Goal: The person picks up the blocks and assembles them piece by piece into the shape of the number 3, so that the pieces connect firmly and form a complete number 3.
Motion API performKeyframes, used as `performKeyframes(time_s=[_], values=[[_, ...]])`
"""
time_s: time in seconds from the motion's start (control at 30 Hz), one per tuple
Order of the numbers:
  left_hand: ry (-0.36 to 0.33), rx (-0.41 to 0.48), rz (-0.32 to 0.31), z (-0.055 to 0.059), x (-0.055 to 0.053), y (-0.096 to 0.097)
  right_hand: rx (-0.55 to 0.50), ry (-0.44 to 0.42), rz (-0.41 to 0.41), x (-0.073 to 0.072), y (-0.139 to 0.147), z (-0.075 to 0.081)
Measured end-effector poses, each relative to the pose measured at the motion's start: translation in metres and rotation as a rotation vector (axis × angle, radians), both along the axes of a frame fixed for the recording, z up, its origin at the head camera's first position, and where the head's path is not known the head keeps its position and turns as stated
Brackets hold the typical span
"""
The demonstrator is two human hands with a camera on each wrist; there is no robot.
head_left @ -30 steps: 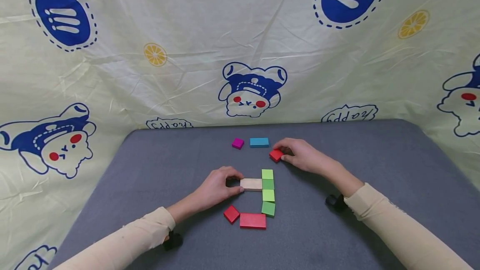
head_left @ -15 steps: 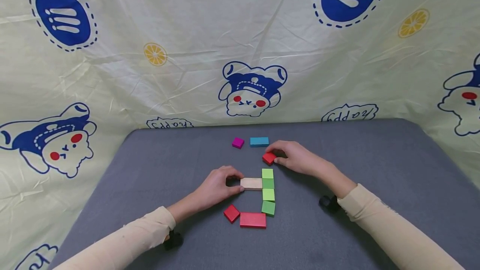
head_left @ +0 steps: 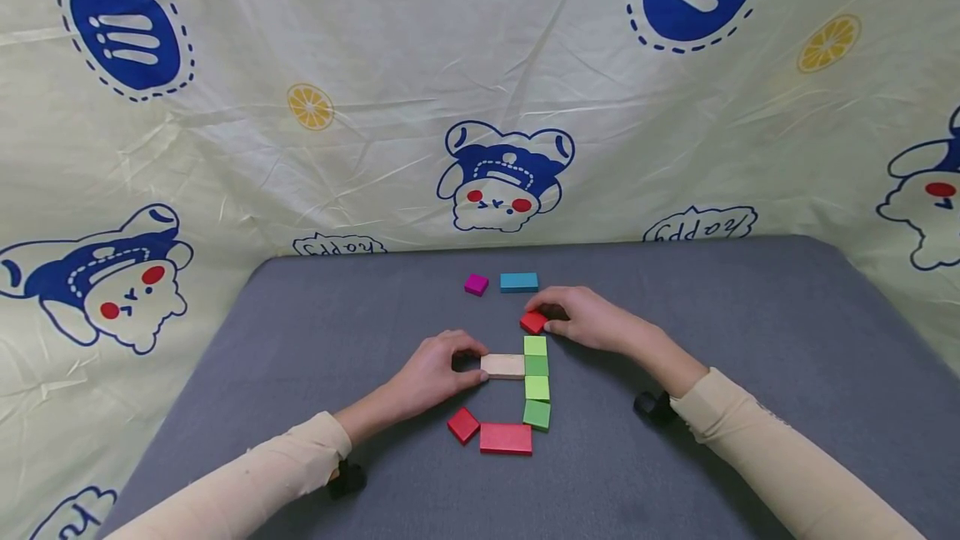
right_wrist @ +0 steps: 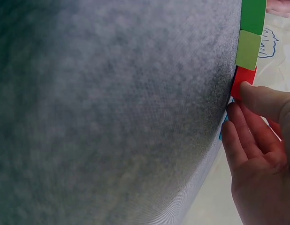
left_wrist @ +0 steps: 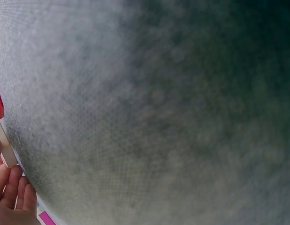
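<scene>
My right hand (head_left: 588,319) pinches a small red block (head_left: 533,322) between thumb and finger, just beyond the far end of a column of light and darker green blocks (head_left: 536,387). In the right wrist view the thumb lies against that red block (right_wrist: 243,83). My left hand (head_left: 435,369) grips the left end of a pale wooden block (head_left: 502,367), whose right end meets the green column. Part of this wooden block (left_wrist: 6,150) shows in the left wrist view beside the fingers. A long red block (head_left: 506,439) lies at the column's near end, with a tilted red block (head_left: 463,425) at its left.
A blue block (head_left: 519,282) and a magenta block (head_left: 476,284) lie near the back of the grey table (head_left: 337,307). Behind the table hangs a printed cloth (head_left: 390,173). Each wrist carries a black camera.
My right hand has slid the red block leftward and slightly nearer, toward the far end of the green column. The left hand and the wooden block have stayed in place.
</scene>
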State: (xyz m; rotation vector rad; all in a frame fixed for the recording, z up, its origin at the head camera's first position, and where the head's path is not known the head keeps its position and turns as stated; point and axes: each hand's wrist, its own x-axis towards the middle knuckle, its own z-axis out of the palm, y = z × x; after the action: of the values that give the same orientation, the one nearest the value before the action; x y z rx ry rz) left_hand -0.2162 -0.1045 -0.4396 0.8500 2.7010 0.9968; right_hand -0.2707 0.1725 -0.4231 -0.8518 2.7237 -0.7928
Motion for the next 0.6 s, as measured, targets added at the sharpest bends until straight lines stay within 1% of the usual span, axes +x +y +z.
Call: performKeyframes(time_s=[0.33, 0.6], values=[[-0.002, 0.001, 0.004, -0.0005, 0.0003, 0.0, 0.0, -0.031, 0.011, -0.0001, -0.0005, -0.0006], [0.005, 0.0, 0.004, -0.0005, 0.0003, 0.0001, -0.007, -0.026, 0.022, 0.0003, -0.001, 0.0001]])
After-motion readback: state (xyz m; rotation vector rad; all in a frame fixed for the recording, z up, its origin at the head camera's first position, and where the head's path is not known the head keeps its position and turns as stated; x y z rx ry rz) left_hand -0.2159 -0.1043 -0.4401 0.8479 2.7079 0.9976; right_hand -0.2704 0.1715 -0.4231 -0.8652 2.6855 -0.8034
